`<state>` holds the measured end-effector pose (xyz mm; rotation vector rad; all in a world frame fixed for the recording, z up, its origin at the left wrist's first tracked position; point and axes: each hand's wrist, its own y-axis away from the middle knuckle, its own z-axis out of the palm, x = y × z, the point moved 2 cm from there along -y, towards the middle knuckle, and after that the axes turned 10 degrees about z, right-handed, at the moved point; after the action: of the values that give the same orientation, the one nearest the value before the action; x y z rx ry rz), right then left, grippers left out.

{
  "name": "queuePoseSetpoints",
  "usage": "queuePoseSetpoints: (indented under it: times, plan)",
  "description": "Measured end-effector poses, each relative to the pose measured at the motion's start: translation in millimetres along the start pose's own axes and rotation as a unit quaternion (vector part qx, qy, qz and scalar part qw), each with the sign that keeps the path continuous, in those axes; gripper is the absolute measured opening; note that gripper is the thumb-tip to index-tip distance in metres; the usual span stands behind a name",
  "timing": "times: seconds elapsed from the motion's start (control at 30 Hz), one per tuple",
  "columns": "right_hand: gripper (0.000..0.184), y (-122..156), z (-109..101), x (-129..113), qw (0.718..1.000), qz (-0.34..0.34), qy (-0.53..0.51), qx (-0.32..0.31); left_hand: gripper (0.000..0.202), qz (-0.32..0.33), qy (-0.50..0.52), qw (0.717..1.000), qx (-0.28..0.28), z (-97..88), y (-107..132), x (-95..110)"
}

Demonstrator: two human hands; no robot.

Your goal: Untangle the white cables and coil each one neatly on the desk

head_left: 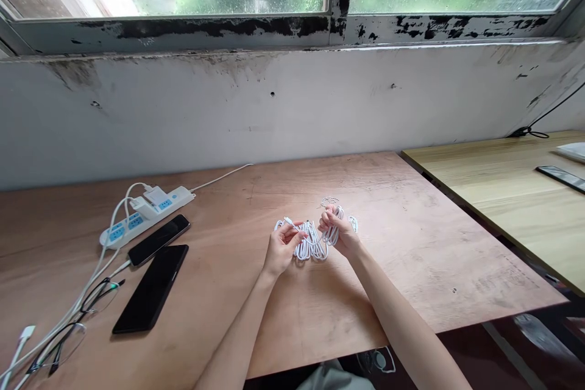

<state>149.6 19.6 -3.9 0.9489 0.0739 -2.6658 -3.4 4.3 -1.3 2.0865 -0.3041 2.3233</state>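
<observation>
My right hand (339, 230) is closed around a coiled white cable (331, 235), held just above the table. Between the thumb and fingers of my left hand (282, 250) is a white cable end (289, 221) with a small plug. Bundled white cables (311, 244) lie on the wooden table between and below both hands. Another white loop (353, 223) shows just right of my right hand. Behind that hand lie some thin wire ties (329, 201), too small to make out well.
A white power strip (148, 213) with chargers plugged in lies at the left. Near it are two black phones (150, 289), (159, 240) and eyeglasses (59, 341) among white charging cords. A lighter table (512, 195) stands at the right, past a gap. A wall with windows rises behind.
</observation>
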Motion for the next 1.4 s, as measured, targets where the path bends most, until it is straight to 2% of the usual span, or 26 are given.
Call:
queuePoseSetpoints:
  times: [0.1, 0.27, 0.4, 0.57, 0.67, 0.8, 0.87, 0.93, 1.03, 1.1, 1.17, 1.23, 1.33, 1.4]
  plan:
    - [0.020, -2, 2, 3, 0.998, -0.026, 0.049, 0.030, 0.032, 0.002, 0.019, 1.000, 0.023, 4.9, 1, -4]
    - [0.029, -2, 1, 12, 0.979, -0.046, 0.171, 0.101, 0.033, 0.018, 0.031, 0.997, 0.063, 9.9, 2, -9]
    - [0.037, 1, 3, 18, 0.976, -0.019, 0.194, 0.095, 0.036, 0.022, 0.015, 0.997, 0.067, 11.5, 4, -9]
    - [0.029, 1, 10, 25, 0.984, -0.010, 0.173, 0.031, 0.028, 0.055, -0.048, 0.997, 0.030, 15.9, 8, -12]
    - [0.032, 1, 12, 28, 0.989, -0.005, 0.143, 0.048, 0.024, 0.107, -0.133, 0.985, -0.006, 18.0, 9, -8]
    - [0.036, 6, 17, 26, 0.984, -0.033, 0.161, 0.073, 0.024, 0.171, -0.255, 0.950, -0.060, 19.7, 13, 4]
    - [0.037, 10, 21, 22, 0.969, -0.062, 0.228, 0.071, 0.035, 0.168, -0.281, 0.940, -0.102, 20.3, 15, 5]
    - [0.039, 14, 27, 16, 0.942, -0.096, 0.315, 0.058, 0.043, 0.154, -0.286, 0.935, -0.144, 20.7, 16, 1]
    - [0.038, 18, 34, 9, 0.899, -0.139, 0.415, 0.015, 0.038, 0.141, -0.281, 0.933, -0.176, 20.6, 16, -7]
    - [0.030, 17, 35, 8, 0.890, -0.152, 0.430, 0.011, 0.034, 0.141, -0.283, 0.932, -0.178, 20.5, 15, -9]
    - [0.021, 16, 33, 9, 0.899, -0.163, 0.404, 0.050, 0.035, 0.141, -0.290, 0.930, -0.179, 20.9, 14, -9]
    - [0.018, 14, 29, 12, 0.926, -0.159, 0.332, 0.083, 0.033, 0.135, -0.301, 0.926, -0.184, 22.4, 15, -6]
    - [0.022, 11, 25, 15, 0.974, -0.115, 0.180, 0.073, 0.024, 0.119, -0.303, 0.925, -0.194, 26.2, 18, 0]
    - [0.025, 9, 24, 13, 0.988, -0.090, 0.109, 0.060, 0.023, 0.106, -0.284, 0.931, -0.205, 29.0, 20, 4]
